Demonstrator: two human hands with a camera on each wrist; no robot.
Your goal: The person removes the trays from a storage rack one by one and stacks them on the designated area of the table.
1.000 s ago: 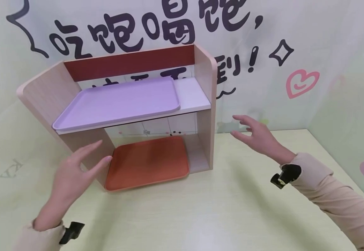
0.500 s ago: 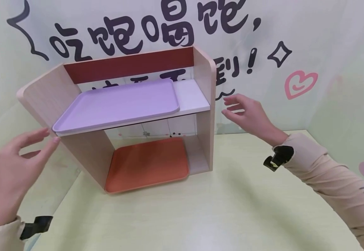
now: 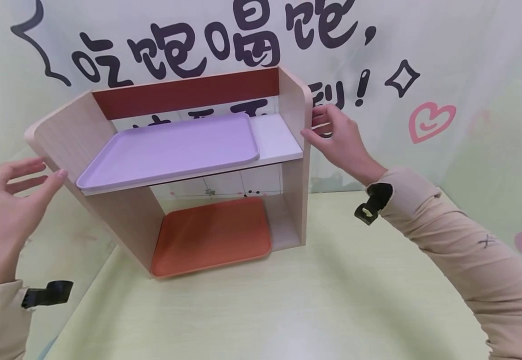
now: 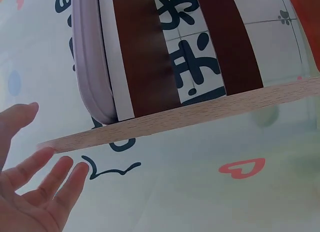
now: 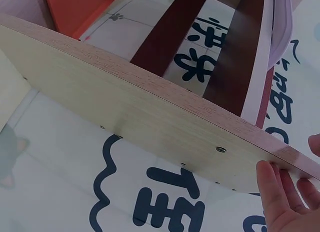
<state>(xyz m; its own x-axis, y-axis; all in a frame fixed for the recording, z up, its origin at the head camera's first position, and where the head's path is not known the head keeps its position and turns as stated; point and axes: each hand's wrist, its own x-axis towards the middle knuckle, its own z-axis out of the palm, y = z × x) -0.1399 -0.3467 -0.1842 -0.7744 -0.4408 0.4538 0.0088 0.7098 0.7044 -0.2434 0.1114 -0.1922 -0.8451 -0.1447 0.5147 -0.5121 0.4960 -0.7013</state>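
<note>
A two-tier wooden shelf stands on the table. A purple tray lies on its white upper board, and an orange tray on the lower level. My left hand is beside the left side panel, thumb spread from the fingers; in the left wrist view its fingertips are at the panel's edge. My right hand is at the upper right side panel. In the right wrist view its fingers lie against or very near the panel's outer face, and the thumb stands apart from it.
Behind the shelf hangs a white wall covering with dark lettering, a star outline and a pink heart. The pale table spreads in front. A light side wall with a pink dot rises at the right.
My left hand has moved left and up, from before the shelf to its left side panel. The right hand has moved left and up to the right panel. Shelf and trays stay put.
</note>
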